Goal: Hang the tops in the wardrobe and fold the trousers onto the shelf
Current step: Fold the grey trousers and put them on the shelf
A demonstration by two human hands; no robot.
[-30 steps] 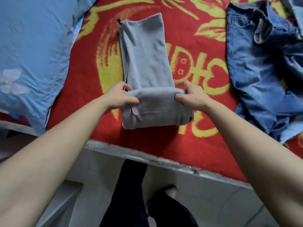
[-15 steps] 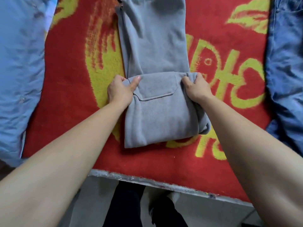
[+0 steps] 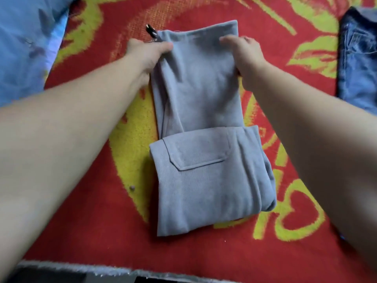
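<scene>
Grey trousers [image 3: 200, 152] lie lengthwise on the red and yellow blanket [image 3: 98, 225]. Their near part is folded over into a thick pad with a pocket flap on top. The far part stretches flat away from me. My left hand [image 3: 145, 54] grips the far left edge of the trousers, thumb on top, beside a small dark metal clip [image 3: 151, 30]. My right hand [image 3: 243, 53] holds the far right edge, thumb laid over the cloth. Both forearms reach across the blanket on either side of the folded pad.
Blue jeans [image 3: 357, 64] lie crumpled at the right edge of the blanket. A light blue pillow [image 3: 26, 41] fills the far left. The bed's pale edge [image 3: 81, 269] runs along the bottom, with dark floor below it.
Both hands left the folded near edge and reached to the far end of the trousers, where they now hold the two side edges. The view tilted further over the bed.
</scene>
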